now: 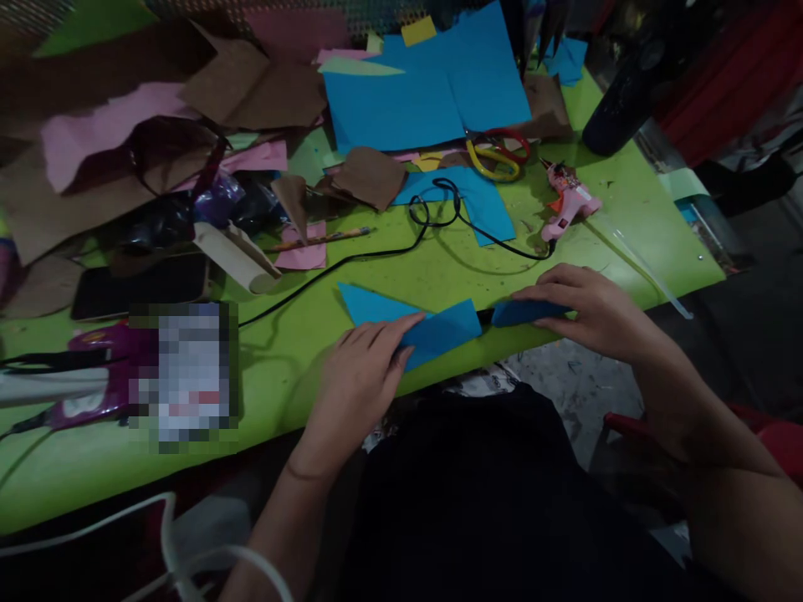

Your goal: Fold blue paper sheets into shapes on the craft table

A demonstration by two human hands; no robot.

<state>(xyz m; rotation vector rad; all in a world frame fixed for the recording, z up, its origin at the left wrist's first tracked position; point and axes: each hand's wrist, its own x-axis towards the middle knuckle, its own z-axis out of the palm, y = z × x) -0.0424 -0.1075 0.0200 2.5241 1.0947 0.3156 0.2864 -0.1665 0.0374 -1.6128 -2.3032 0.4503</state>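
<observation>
Dim light falls on the green desk (282, 376), its right end brighter than the far left. A perforated metal panel (188, 10) borders the far edge. At right, a red chair (771, 439) stands on grey, littered floor (565, 376); the far right darkens.

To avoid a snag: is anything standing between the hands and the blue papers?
Nothing visible does: the left hand holds one blue paper, the right hand holds another blue paper. The black cord lies beyond them.
</observation>
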